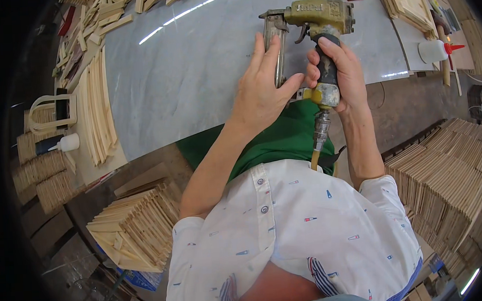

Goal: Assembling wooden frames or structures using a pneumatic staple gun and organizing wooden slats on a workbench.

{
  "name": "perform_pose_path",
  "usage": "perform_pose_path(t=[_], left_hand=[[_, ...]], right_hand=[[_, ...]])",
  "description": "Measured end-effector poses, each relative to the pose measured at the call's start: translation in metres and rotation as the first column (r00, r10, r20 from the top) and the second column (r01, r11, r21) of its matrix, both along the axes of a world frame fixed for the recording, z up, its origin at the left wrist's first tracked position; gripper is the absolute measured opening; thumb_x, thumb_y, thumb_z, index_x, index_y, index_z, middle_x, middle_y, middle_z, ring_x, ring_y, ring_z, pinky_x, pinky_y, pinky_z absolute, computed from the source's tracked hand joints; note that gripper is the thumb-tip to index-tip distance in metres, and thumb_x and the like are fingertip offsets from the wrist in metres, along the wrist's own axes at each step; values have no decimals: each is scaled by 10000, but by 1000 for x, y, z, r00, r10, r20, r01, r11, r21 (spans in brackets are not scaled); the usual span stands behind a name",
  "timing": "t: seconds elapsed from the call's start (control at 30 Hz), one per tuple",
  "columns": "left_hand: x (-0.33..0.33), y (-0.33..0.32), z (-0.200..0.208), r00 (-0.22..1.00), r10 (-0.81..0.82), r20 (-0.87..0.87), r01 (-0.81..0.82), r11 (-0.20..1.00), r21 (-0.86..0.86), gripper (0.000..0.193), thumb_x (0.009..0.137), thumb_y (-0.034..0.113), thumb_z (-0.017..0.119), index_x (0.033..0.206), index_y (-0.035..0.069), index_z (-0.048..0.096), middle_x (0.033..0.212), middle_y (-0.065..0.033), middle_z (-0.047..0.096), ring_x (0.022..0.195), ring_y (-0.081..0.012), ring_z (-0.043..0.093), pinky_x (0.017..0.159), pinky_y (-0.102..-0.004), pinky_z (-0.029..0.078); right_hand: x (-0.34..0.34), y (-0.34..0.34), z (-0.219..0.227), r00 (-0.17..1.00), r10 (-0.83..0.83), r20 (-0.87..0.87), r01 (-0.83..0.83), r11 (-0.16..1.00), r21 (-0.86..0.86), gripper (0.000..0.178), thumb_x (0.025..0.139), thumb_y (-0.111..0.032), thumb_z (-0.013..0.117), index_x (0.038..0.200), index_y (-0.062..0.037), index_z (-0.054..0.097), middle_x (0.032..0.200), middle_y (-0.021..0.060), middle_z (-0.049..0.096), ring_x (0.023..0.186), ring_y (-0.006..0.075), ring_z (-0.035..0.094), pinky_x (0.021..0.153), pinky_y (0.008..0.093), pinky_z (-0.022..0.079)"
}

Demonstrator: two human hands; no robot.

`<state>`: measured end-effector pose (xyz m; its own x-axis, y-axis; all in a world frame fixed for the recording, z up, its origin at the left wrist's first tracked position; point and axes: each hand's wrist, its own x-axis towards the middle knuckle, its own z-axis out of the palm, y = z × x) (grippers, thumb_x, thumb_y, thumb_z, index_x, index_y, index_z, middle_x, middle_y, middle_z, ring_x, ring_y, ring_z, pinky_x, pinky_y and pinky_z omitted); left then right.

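Observation:
My right hand (pixel 337 73) grips the dark handle of a worn yellow pneumatic staple gun (pixel 316 18), held over the near edge of the grey worktop (pixel 194 72). My left hand (pixel 260 90) lies against the gun's long metal magazine (pixel 275 36), fingers stretched along it and thumb pointing toward the handle. A brass fitting and air hose (pixel 320 133) hang from the bottom of the handle, down past my green apron.
Curved wooden strips (pixel 97 111) are stacked at the worktop's left edge, with a glue bottle (pixel 68 142) beside them. Stacks of wooden frames stand at lower left (pixel 136 225) and at right (pixel 452 173). A white bottle with a red nozzle (pixel 435 50) lies at the right.

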<state>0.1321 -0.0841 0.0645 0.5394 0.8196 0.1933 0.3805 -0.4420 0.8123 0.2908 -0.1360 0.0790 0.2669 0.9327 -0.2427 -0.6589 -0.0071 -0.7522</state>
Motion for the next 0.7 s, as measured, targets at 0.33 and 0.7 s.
perform_pose_path(t=[0.33,0.7], left_hand=[[-2,-15,-7,1000,-2,-11,4,994,112,555,895,208,664,1345,-53,472,1424,-314,398,1227,-405,525,941,-382,474],[2,-18,-7,999,34,32,-41,970,241,414,931,186,615,1263,-53,549,1390,-263,468,1237,-395,515,976,-399,448]], right_hand=[[0,-5,-8,993,-60,-104,62,998,13,185,938,-177,579,985,-41,462,735,76,561,534,150,562,445,310,497],[7,-7,-13,979,-37,-200,48,998,51,165,955,-174,561,1000,-56,455,744,80,561,550,153,557,448,312,489]])
